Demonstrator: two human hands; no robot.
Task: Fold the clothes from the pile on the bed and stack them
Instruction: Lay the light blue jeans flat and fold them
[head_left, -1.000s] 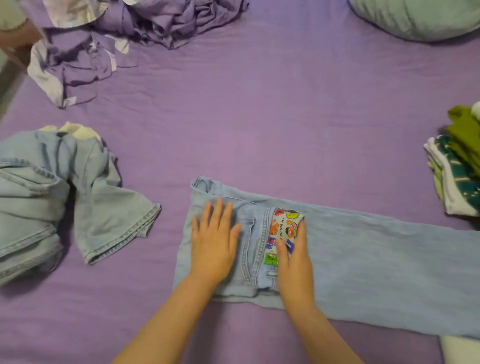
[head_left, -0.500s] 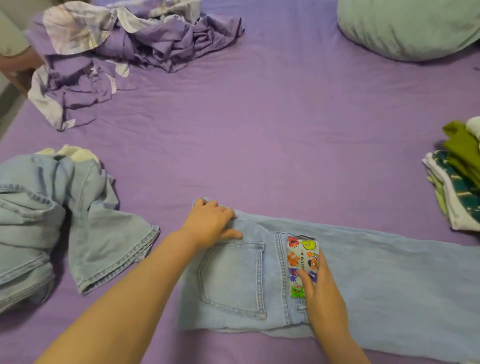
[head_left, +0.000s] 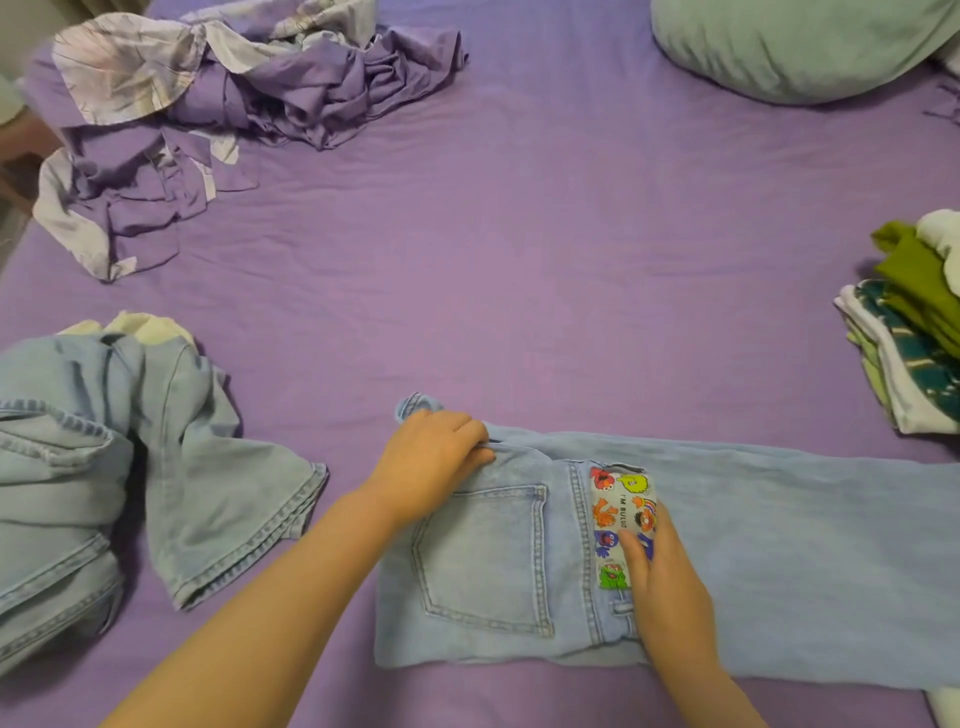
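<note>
Light blue jeans (head_left: 779, 545) lie flat across the front of the purple bed (head_left: 519, 260), legs running off to the right, back pocket up. A colourful cartoon patch (head_left: 621, 499) sits beside the pocket. My left hand (head_left: 431, 462) grips the far corner of the waistband with curled fingers. My right hand (head_left: 660, 577) presses flat on the jeans at the patch's lower end. A crumpled heap of pale denim (head_left: 104, 467) lies at the left. A stack of folded clothes (head_left: 909, 332), green on top, sits at the right edge.
A rumpled purple and white sheet bundle (head_left: 208, 114) lies at the back left. A pale green pillow (head_left: 800, 41) rests at the back right. Something white (head_left: 943, 706) shows at the bottom right corner.
My left hand slid from lying flat on the pocket to the far waistband corner and curled onto it. My right hand stayed pressing by the patch. The view tilted up slightly.
</note>
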